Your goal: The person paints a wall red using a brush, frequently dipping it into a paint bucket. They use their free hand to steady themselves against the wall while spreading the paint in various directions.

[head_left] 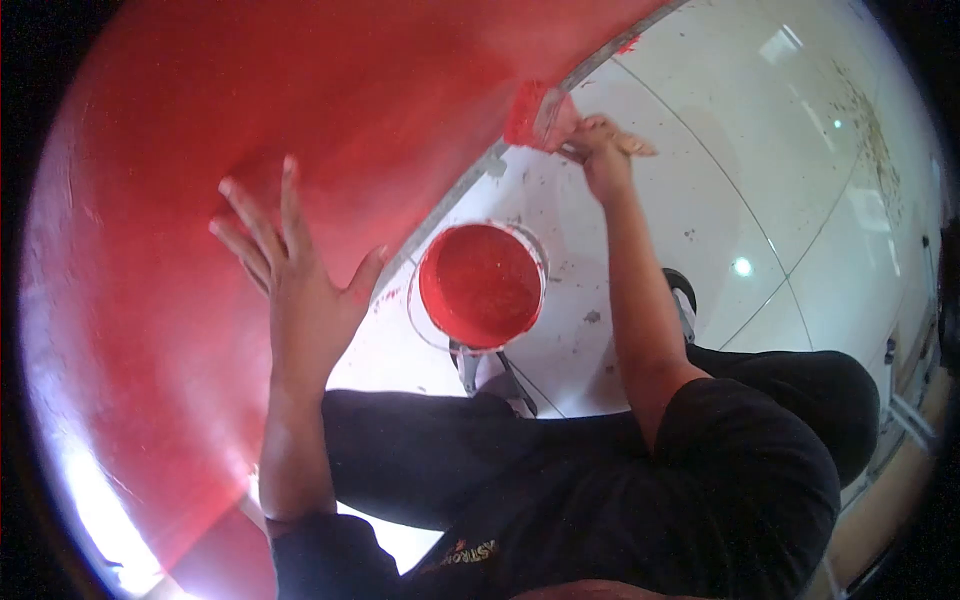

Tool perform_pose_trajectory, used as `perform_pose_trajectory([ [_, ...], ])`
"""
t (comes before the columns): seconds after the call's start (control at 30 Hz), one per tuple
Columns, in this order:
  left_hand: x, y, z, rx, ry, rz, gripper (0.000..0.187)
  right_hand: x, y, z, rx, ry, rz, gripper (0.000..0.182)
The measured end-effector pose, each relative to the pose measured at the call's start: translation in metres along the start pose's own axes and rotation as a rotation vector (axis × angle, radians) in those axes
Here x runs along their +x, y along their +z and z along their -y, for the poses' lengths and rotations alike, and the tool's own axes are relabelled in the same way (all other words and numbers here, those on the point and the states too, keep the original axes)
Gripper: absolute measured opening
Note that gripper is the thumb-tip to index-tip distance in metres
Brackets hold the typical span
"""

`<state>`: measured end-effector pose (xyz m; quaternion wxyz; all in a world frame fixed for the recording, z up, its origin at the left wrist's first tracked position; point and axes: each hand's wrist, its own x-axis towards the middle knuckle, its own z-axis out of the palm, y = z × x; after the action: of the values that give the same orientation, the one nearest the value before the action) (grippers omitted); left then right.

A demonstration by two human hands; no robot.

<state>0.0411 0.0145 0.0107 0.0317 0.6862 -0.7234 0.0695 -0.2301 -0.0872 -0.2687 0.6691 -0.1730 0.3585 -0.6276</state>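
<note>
The left hand (pixel 290 270) lies flat on the big red painted wall (pixel 250 120), with its fingers spread wide apart and holding nothing. The right hand (pixel 600 150) is closed tight around the handle of a wide paintbrush with red paint on its bristles (pixel 528 115). The brush tip touches the bottom edge of the red wall, right where the wall meets the shiny white tiled floor (pixel 780 180). A round white bucket full of red paint (pixel 480 285) stands on the floor between the two arms, close to the wall. Little red drips and dark specks dot the floor near the bucket and by the wall edge. The person crouches low and wears a black shirt (pixel 740 480) and black trousers (pixel 440 450). One dark shoe (pixel 682 290) peeks out just beside the right arm. Bright light shines on the floor and on the lower part of the wall.
</note>
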Motion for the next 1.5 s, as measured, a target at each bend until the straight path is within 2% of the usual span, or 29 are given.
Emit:
perform_pose_trajectory([
  [0.03,-0.002,0.0,0.0,-0.046,-0.019,0.064,0.108,-0.007,0.018,0.021,-0.028,-0.015,0.065,0.027],
  [0.1,-0.005,0.002,0.007,-0.004,-0.026,0.057,0.108,-0.021,0.055,0.064,-0.073,-0.011,0.145,0.027],
  [0.17,-0.008,0.004,0.015,0.038,-0.032,0.044,0.108,-0.033,0.085,0.098,-0.61,-0.072,0.548,0.032],
  [0.2,-0.009,0.004,0.02,0.053,-0.011,0.034,0.106,-0.041,0.101,0.107,-0.622,-0.059,0.571,0.032],
  [0.27,-0.008,0.002,0.026,0.063,-0.017,0.03,0.105,-0.062,0.135,0.115,-0.854,-0.067,0.996,0.019],
  [0.3,-0.009,-0.001,0.025,0.062,-0.007,0.037,0.102,-0.076,0.15,0.113,-0.84,0.128,0.997,0.017],
  [0.4,-0.012,-0.004,0.03,0.074,0.005,0.046,0.098,-0.088,0.165,0.082,-1.016,0.329,1.194,0.017],
  [0.43,-0.014,-0.005,0.032,0.089,0.032,0.049,0.095,-0.091,0.163,0.064,-1.021,0.336,1.214,0.017],
  [0.5,-0.016,-0.005,0.033,0.097,0.043,0.019,0.094,-0.098,0.162,0.034,-1.152,0.125,1.211,0.015],
  [0.53,-0.017,-0.005,0.034,0.107,0.071,-0.013,0.093,-0.099,0.164,0.026,-1.152,0.127,1.234,0.015],
  [0.6,-0.017,-0.008,0.031,0.097,0.044,-0.012,0.093,-0.1,0.169,0.014,-1.269,0.413,1.137,0.014],
  [0.63,-0.017,-0.009,0.031,0.079,0.041,-0.013,0.093,-0.103,0.17,0.009,-1.254,0.444,1.105,0.012],
  [0.77,-0.018,-0.008,0.032,0.073,0.042,-0.027,0.094,-0.102,0.173,0.022,-1.291,0.497,1.115,0.013],
  [0.83,-0.018,-0.008,0.031,0.068,0.036,-0.024,0.094,-0.093,0.169,0.032,-1.155,0.487,1.197,0.014],
  [0.93,-0.018,-0.002,0.035,0.072,0.056,-0.046,0.094,-0.085,0.161,0.04,-1.063,0.404,1.14,0.013],
  [0.97,-0.018,-0.004,0.035,0.072,0.059,-0.052,0.094,-0.08,0.161,0.048,-1.069,0.552,1.149,0.013],
  [1.07,-0.018,-0.016,0.028,-0.013,0.007,0.068,0.091,-0.07,0.141,0.042,-1.067,0.609,1.155,0.013],
  [1.13,-0.016,-0.026,0.023,-0.069,-0.01,0.13,0.093,-0.054,0.117,0.031,-1.048,0.41,1.349,0.015],
  [1.17,-0.011,-0.028,0.022,-0.053,-0.016,0.17,0.095,-0.049,0.113,0.032,-0.924,0.491,1.312,0.017],
  [1.2,-0.009,-0.037,0.018,-0.066,-0.014,0.212,0.097,-0.043,0.098,0.025,-0.942,0.34,1.237,0.019],
  [1.23,-0.008,-0.041,0.017,-0.058,-0.005,0.203,0.099,-0.051,0.122,0.05,-1.022,0.44,1.29,0.019],
  [1.27,-0.009,-0.041,0.017,-0.053,-0.002,0.228,0.1,-0.051,0.122,0.053,-0.981,0.481,1.247,0.016],
  [1.3,-0.01,-0.042,0.015,-0.047,-0.001,0.226,0.101,-0.047,0.118,0.055,-0.796,0.567,1.19,0.016],
  [1.33,-0.009,-0.045,0.013,-0.047,-0.007,0.237,0.103,-0.042,0.118,0.063,-0.788,0.513,1.189,0.016],
  [1.4,-0.011,-0.051,0.008,-0.067,-0.009,0.222,0.103,-0.036,0.106,0.074,-0.659,0.26,1.174,0.019],
  [1.43,-0.012,-0.054,0.003,-0.112,-0.033,0.234,0.103,-0.03,0.099,0.081,-0.636,0.261,1.075,0.02],
  [1.47,-0.011,-0.05,-0.002,-0.102,-0.019,0.23,0.103,-0.023,0.089,0.084,-0.628,0.247,1.069,0.02],
  [1.5,-0.012,-0.042,-0.005,-0.109,-0.048,0.201,0.104,-0.018,0.08,0.084,-0.452,0.225,0.976,0.018],
])
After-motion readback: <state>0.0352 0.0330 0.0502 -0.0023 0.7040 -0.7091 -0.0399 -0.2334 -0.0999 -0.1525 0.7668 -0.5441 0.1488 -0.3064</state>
